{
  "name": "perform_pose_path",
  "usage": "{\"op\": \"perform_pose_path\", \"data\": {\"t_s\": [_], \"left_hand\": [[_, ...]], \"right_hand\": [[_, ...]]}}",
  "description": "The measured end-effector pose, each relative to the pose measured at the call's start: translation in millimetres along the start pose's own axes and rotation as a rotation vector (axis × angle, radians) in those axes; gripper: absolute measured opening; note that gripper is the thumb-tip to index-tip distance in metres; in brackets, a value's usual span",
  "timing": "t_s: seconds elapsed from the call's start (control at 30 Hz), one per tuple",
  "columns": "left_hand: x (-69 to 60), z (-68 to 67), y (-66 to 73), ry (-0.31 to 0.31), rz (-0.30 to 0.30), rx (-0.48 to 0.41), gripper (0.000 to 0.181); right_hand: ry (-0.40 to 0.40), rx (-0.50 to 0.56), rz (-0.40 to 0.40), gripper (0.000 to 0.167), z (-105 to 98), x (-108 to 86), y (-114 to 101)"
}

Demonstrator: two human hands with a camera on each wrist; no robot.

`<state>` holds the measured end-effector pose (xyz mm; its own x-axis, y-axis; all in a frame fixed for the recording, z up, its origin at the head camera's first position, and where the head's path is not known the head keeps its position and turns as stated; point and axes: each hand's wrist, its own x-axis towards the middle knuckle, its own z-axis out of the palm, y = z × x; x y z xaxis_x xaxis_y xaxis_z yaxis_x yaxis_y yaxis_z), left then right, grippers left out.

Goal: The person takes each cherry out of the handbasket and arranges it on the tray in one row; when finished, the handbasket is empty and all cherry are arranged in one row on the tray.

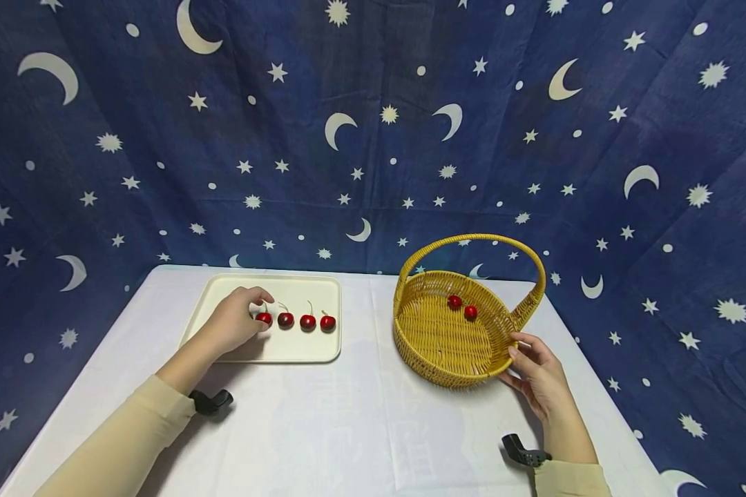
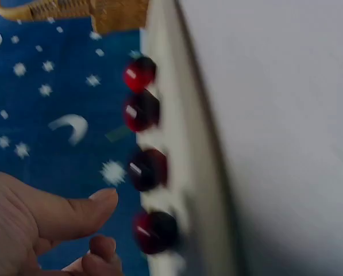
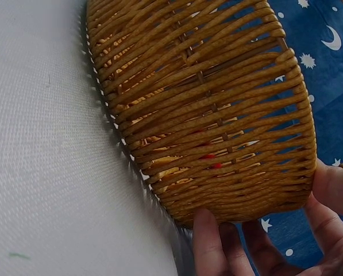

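Note:
Several red cherries with stems stand in a row on a cream tray (image 1: 273, 353) at the left. My left hand (image 1: 235, 321) hovers over the tray's left part, its thumb and fingers spread about the leftmost cherry (image 1: 264, 318). In the left wrist view, a gap shows between this hand (image 2: 56, 221) and the closest cherry (image 2: 155, 232). My right hand (image 1: 542, 376) grips the right rim of a yellow wicker basket (image 1: 438, 373), thumb at the rim and fingers against the outer wall (image 3: 217, 115). Two cherries (image 1: 470, 313) lie inside the basket.
The basket's tall arched handle (image 1: 472, 237) rises over its opening. A white cloth (image 1: 348, 428) covers the table. Behind and beside it hangs a dark blue curtain (image 1: 323, 207) with moons and stars. Each wrist wears a black device (image 1: 211, 402).

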<state>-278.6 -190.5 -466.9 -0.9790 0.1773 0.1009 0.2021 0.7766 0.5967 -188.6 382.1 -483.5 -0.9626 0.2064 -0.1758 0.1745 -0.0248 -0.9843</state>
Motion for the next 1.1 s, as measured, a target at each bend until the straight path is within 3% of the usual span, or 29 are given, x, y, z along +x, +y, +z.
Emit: {"op": "perform_pose_path", "data": {"t_s": [0.17, 0.27, 0.47, 0.63, 0.8, 1.1], "left_hand": [[-4.6, -2.7, 47.9, 0.029, 0.07, -0.03, 0.045], [-5.5, 4.0, 79.8, 0.001, 0.147, -0.08, 0.044], [0.1, 33.7, 137.4, -0.143, 0.304, -0.224, 0.046], [14.1, 65.1, 177.1, -0.29, 0.388, -0.34, 0.046], [33.9, 91.5, 209.4, -0.391, 0.402, -0.348, 0.05], [65.9, 127.0, 262.6, -0.468, 0.412, -0.257, 0.063]], "right_hand": [[0.003, -0.013, -0.019, 0.043, -2.0, 1.3, -0.2], [0.005, -0.015, -0.02, 0.044, -3.2, 2.2, -0.1], [0.003, -0.014, -0.015, 0.039, -3.8, 2.5, 0.3], [-0.006, -0.015, -0.016, 0.038, -3.3, 2.6, 2.1], [-0.018, -0.016, -0.023, 0.039, -2.5, 2.8, 1.6], [-0.031, -0.02, -0.019, 0.038, -2.6, 0.4, -0.9]]}}
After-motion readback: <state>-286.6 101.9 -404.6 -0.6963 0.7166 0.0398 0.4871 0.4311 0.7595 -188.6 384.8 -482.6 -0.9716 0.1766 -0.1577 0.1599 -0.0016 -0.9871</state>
